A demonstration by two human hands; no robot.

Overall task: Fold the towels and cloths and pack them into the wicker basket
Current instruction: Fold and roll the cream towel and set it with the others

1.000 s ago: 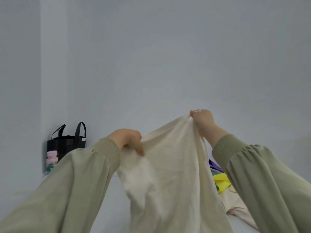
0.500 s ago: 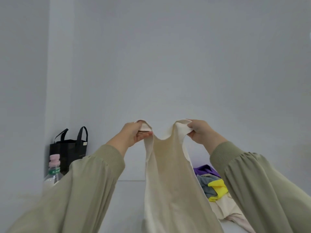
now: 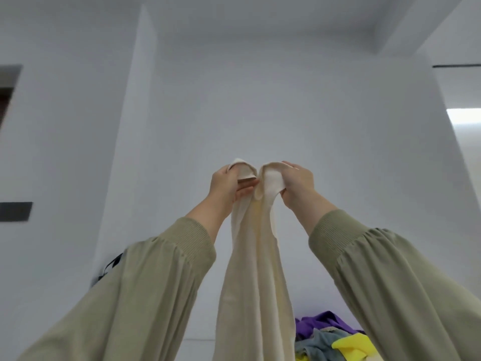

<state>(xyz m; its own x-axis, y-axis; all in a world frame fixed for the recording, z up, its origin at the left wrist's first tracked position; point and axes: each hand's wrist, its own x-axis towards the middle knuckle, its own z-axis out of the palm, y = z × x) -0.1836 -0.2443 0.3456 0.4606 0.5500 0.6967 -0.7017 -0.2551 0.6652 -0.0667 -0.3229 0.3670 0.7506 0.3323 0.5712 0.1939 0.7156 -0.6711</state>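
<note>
A long cream towel hangs straight down in front of me, folded lengthwise. My left hand pinches one top corner and my right hand grips the other. The two corners are held close together, raised high against the white wall. Low at the right lies a heap of cloths: a purple one, a grey-blue one and a yellow one. The wicker basket is out of sight.
A black bag peeks out behind my left sleeve near the wall's corner. The white wall fills most of the view, with a bright opening at the far right.
Both hands have risen and come together, bringing the towel's top corners side by side. The view has tilted upward, so the bottle and most of the bag have dropped from sight.
</note>
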